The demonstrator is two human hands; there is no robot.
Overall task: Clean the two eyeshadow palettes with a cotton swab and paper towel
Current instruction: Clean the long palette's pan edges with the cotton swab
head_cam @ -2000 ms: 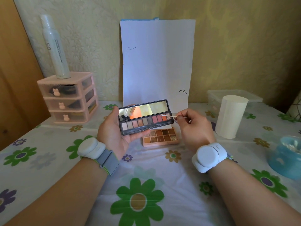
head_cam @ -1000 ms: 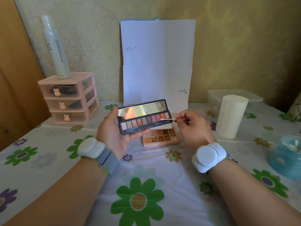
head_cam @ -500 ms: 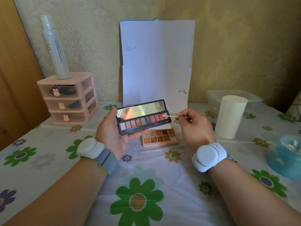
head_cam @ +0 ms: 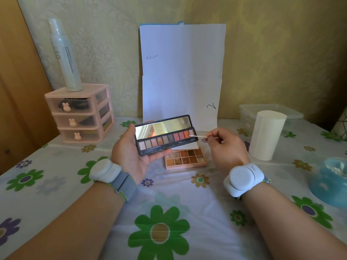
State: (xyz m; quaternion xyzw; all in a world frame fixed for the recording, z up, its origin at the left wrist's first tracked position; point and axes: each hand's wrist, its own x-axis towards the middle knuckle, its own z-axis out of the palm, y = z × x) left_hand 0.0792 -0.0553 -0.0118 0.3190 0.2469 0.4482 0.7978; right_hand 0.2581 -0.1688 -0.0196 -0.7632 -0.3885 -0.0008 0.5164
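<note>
the left hand [head_cam: 131, 152] is raised above the table [head_cam: 56, 184] with the palm up. its thumb and fingers curl round a long black eyeshadow palette [head_cam: 165, 142], which is open with its mirrored lid tilted up toward the wall. the right hand [head_cam: 227, 147] pinches a cotton swab [head_cam: 199, 136] between thumb and fingertips. the swab's far tip touches the right end of the row of pans, by the orange one.

a second, peach-cased eyeshadow palette [head_cam: 185, 157] of brown shades lies open on the table between the two hands, partly hidden behind the black one. a white paper towel roll [head_cam: 266, 136] stands upright to the right of the right hand, with a clear plastic box [head_cam: 270, 109] behind it. a blue tub [head_cam: 330, 182] holding more swabs sits at the right edge.

at the back left, a white spray bottle [head_cam: 64, 55] stands on a pink three-drawer organiser [head_cam: 80, 113]. white sheets of paper [head_cam: 182, 72] lean on the wall. each wrist bears a white device on a strap.
</note>
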